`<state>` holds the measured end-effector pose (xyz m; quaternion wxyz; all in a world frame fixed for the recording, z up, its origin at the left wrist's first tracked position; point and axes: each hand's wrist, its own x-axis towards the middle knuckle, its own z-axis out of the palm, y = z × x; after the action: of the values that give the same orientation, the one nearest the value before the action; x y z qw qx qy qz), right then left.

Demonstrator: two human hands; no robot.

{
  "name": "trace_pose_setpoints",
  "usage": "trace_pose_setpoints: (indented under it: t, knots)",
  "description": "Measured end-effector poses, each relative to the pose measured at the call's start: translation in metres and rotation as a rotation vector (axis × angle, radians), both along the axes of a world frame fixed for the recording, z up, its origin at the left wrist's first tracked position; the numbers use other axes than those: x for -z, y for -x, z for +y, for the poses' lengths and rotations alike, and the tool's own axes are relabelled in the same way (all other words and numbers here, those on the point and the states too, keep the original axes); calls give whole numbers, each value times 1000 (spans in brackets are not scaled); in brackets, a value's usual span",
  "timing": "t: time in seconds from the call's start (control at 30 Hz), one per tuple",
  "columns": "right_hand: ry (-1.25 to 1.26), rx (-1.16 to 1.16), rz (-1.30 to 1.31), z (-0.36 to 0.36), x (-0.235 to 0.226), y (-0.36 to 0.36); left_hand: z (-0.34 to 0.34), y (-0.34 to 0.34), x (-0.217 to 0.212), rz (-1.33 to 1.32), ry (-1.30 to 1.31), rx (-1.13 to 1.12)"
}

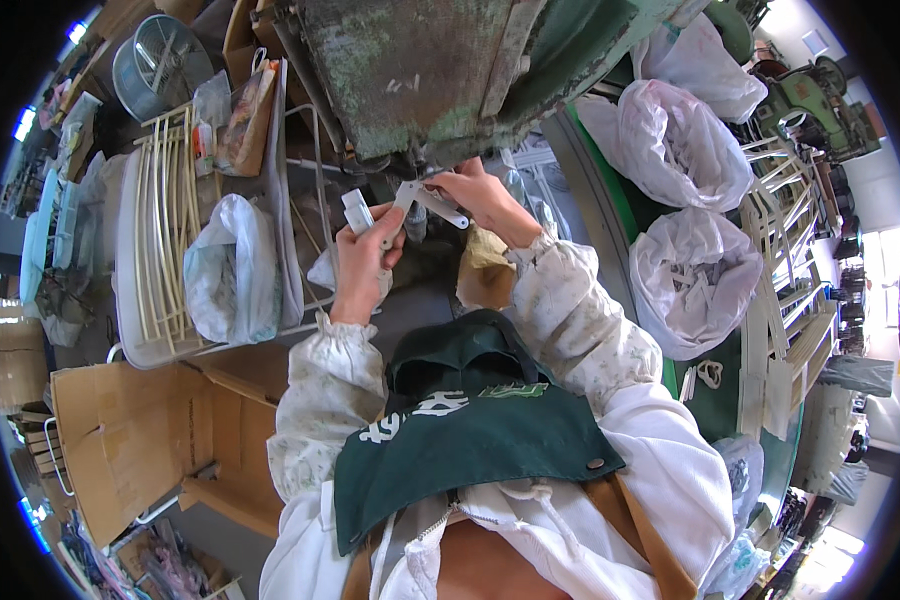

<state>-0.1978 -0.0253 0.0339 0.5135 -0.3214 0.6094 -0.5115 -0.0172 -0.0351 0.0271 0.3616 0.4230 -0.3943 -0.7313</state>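
In front of the machine's underside, both my hands are raised over the work spot. My left hand [363,262] is closed round white flat pieces; one short white piece [357,210] sticks up past the fingers. Between the hands runs a white hinged-looking strip [407,198], with its lower end in my left fingers. A second white arm [444,209] with a rounded, holed end slants down under my right hand [482,200]. The right fingers pinch near where the arms meet. Right above stands a worn green machine [410,75], and a metal part of it shows just behind the pieces.
White sacks of white parts [692,280] stand on the right. To the left are a plastic-lined bag [232,270] and a tray [130,335] of long pale strips. An opened cardboard box [130,440] sits lower left. A tan bag [485,270] hangs below my right wrist.
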Motion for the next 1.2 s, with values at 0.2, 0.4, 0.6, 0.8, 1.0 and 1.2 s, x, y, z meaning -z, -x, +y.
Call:
trace_pose_setpoints:
  t: [0.2,0.4,0.6,0.8,1.0,1.2]
  knots:
    - [-123,-77,136,5,-22,3,-6,0,-10,-51,113,10]
    - [213,-77,58,-6,22,8,9,10,-29,-75,151,-9]
    - [419,-207,227,-21,45,21,4,9,-12,-65,84,-79]
    - [271,-236,90,1,-9,15,2,-1,22,136,-131,-67]
    - [336,-254,172,-19,54,32,16,28,1,26,144,-221]
    - [375,-263,345,-16,63,31,10,9,13,286,-97,-184]
